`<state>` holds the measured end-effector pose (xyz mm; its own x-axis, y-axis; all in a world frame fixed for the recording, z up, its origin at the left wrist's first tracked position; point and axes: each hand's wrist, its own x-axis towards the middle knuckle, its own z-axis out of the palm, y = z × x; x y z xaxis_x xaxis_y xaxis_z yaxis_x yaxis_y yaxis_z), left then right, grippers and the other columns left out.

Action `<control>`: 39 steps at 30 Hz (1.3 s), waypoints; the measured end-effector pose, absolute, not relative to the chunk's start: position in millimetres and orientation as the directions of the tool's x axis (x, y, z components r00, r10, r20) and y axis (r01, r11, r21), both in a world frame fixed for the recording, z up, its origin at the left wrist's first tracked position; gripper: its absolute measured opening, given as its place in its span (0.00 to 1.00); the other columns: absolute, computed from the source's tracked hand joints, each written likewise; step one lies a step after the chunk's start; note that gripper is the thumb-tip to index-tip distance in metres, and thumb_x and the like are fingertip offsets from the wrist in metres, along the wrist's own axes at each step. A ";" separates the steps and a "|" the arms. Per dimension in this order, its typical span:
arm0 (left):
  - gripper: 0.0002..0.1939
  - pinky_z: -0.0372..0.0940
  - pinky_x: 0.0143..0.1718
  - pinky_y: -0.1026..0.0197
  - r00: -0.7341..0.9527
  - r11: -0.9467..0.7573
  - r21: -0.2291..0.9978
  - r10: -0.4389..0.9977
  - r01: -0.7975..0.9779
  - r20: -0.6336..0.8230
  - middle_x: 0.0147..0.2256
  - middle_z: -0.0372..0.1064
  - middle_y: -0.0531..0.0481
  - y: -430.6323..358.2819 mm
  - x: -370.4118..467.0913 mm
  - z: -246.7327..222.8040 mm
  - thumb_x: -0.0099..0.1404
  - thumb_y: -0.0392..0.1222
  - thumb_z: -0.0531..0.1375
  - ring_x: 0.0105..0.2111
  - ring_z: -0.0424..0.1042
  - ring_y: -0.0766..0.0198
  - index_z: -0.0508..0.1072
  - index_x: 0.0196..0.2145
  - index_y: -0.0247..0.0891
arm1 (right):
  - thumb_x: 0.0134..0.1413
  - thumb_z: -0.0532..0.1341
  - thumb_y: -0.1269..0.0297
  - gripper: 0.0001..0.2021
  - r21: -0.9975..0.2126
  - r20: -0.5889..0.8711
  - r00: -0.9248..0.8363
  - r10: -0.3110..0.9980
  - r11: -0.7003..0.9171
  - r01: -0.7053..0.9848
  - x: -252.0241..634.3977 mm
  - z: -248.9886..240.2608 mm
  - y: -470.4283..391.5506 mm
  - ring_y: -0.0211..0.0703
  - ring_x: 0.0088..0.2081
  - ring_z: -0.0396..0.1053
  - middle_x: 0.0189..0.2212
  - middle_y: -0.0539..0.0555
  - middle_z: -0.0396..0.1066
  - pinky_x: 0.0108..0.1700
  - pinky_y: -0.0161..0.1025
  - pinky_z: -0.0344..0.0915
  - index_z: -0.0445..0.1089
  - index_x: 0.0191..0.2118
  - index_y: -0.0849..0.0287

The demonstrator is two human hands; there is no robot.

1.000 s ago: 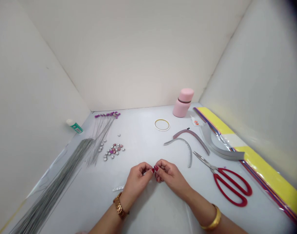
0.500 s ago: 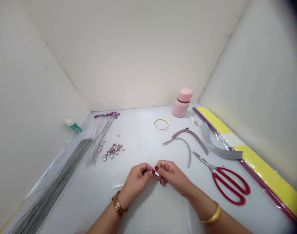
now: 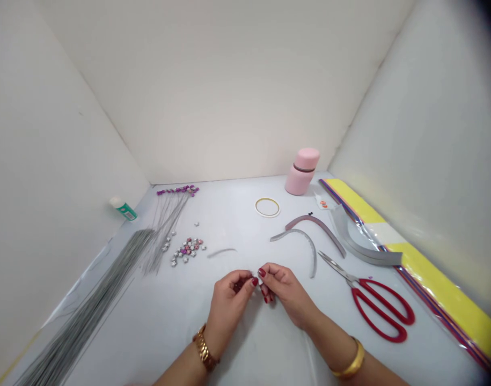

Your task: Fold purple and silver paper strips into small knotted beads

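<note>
Just above the front part of the table, my left hand [image 3: 231,297] and my right hand [image 3: 285,292] meet fingertip to fingertip. Both are closed in a pinch on a small piece of silvery paper strip [image 3: 257,275], mostly covered by the fingers. Beyond my left hand a thin, curved grey strip [image 3: 221,252] shows; whether it joins the pinched piece I cannot tell. Small folded paper stars [image 3: 188,246], silver, pink and purple, lie in a cluster to the left.
Red-handled scissors [image 3: 366,292] lie at right, near curved grey strips [image 3: 299,233] and yellow paper packs [image 3: 426,279]. A tape roll [image 3: 268,207] and pink flask [image 3: 302,172] are farther back. Wire stems [image 3: 96,300] and a glue stick [image 3: 123,208] occupy the left.
A strip end that stuck out left of my left wrist no longer shows there; a curved strip now appears beyond that hand. My left hand has turned slightly, fingertips still together.
</note>
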<state>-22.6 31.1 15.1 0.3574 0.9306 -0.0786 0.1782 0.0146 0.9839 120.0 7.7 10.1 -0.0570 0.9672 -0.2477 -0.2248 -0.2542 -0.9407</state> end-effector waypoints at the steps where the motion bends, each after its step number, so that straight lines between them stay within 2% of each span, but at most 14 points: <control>1: 0.09 0.59 0.24 0.65 0.357 0.056 0.985 0.928 0.162 -0.111 0.23 0.68 0.49 32.0 -21.1 13.2 0.58 0.43 0.56 0.22 0.63 0.66 0.71 0.28 0.34 | 0.50 0.57 0.53 0.15 -0.942 -0.246 -0.063 0.967 -0.254 -0.219 119.2 10.6 7.2 0.30 0.16 0.55 0.14 0.44 0.59 0.20 0.30 0.51 0.61 0.24 0.61; 6: 0.11 0.56 0.22 0.68 0.332 0.176 0.979 0.921 0.106 -0.202 0.19 0.63 0.53 36.4 -21.1 9.0 0.58 0.44 0.56 0.19 0.59 0.70 0.68 0.23 0.33 | 0.51 0.56 0.52 0.17 -0.954 -0.235 -0.088 0.968 -0.247 -0.172 118.9 11.3 6.3 0.31 0.17 0.57 0.15 0.46 0.62 0.21 0.30 0.52 0.63 0.23 0.62; 11: 0.12 0.55 0.21 0.68 0.363 0.183 0.979 0.910 0.087 -0.202 0.17 0.60 0.55 37.2 -23.1 9.8 0.57 0.43 0.57 0.19 0.58 0.71 0.66 0.21 0.33 | 0.51 0.56 0.53 0.15 -0.956 -0.237 -0.095 0.967 -0.250 -0.152 120.7 9.3 6.0 0.31 0.18 0.59 0.16 0.46 0.62 0.21 0.30 0.53 0.63 0.25 0.61; 15: 0.09 0.60 0.24 0.67 0.374 0.102 0.992 0.919 0.080 -0.125 0.22 0.64 0.52 36.8 -23.6 9.7 0.59 0.43 0.56 0.22 0.63 0.68 0.68 0.27 0.34 | 0.52 0.56 0.53 0.15 -0.955 -0.238 -0.075 0.968 -0.247 -0.164 121.2 9.1 6.6 0.31 0.17 0.58 0.16 0.46 0.62 0.21 0.30 0.53 0.63 0.25 0.61; 17: 0.07 0.62 0.29 0.64 0.370 0.027 0.996 0.928 0.080 -0.055 0.28 0.67 0.50 36.3 -24.6 10.9 0.57 0.41 0.57 0.28 0.66 0.65 0.68 0.33 0.36 | 0.52 0.55 0.52 0.16 -0.955 -0.234 -0.064 0.970 -0.242 -0.171 121.5 9.9 7.2 0.31 0.17 0.58 0.15 0.46 0.62 0.21 0.30 0.53 0.62 0.25 0.61; 19: 0.09 0.63 0.34 0.62 0.389 -0.050 0.995 0.921 0.088 0.011 0.32 0.68 0.48 36.0 -26.2 13.3 0.55 0.38 0.59 0.33 0.67 0.63 0.70 0.36 0.37 | 0.52 0.55 0.53 0.16 -0.956 -0.230 -0.065 0.971 -0.238 -0.174 121.7 10.6 7.4 0.31 0.17 0.58 0.15 0.46 0.62 0.21 0.31 0.53 0.63 0.25 0.61; 25: 0.04 0.61 0.37 0.60 0.428 -0.139 0.984 0.900 0.114 0.078 0.30 0.70 0.47 37.0 -31.1 19.4 0.56 0.36 0.59 0.33 0.67 0.61 0.75 0.28 0.38 | 0.52 0.55 0.54 0.15 -0.962 -0.210 -0.094 0.973 -0.223 -0.156 120.9 9.6 5.8 0.31 0.18 0.58 0.16 0.46 0.61 0.22 0.30 0.54 0.63 0.25 0.61; 29: 0.04 0.62 0.33 0.62 0.383 -0.060 0.994 0.924 0.092 0.021 0.27 0.69 0.48 35.8 -28.1 16.2 0.56 0.37 0.58 0.29 0.67 0.63 0.73 0.27 0.36 | 0.53 0.55 0.54 0.15 -0.970 -0.192 -0.122 0.974 -0.207 -0.126 121.1 7.5 4.6 0.32 0.19 0.58 0.17 0.46 0.62 0.23 0.31 0.55 0.63 0.26 0.61; 34: 0.06 0.63 0.27 0.65 0.319 0.111 0.994 0.942 0.000 -0.105 0.24 0.67 0.51 36.5 -21.6 8.8 0.55 0.39 0.60 0.25 0.67 0.67 0.68 0.31 0.34 | 0.54 0.53 0.54 0.14 -0.982 -0.160 -0.152 0.975 -0.174 -0.079 120.8 7.3 3.1 0.32 0.20 0.60 0.20 0.48 0.63 0.24 0.31 0.57 0.63 0.28 0.61; 39: 0.06 0.63 0.26 0.66 0.296 0.186 0.981 0.942 -0.059 -0.161 0.22 0.66 0.54 37.6 -21.5 8.5 0.55 0.38 0.60 0.23 0.67 0.69 0.68 0.31 0.34 | 0.53 0.55 0.56 0.11 -0.992 -0.118 -0.158 0.980 -0.124 -0.028 118.5 9.5 1.6 0.33 0.21 0.60 0.22 0.48 0.62 0.25 0.32 0.58 0.63 0.30 0.60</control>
<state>-21.5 37.6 8.5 0.2959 0.9416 -0.1609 -0.0595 0.1862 0.9807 118.5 1.6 9.5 -0.1580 0.9803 -0.1184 -0.0279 -0.1243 -0.9918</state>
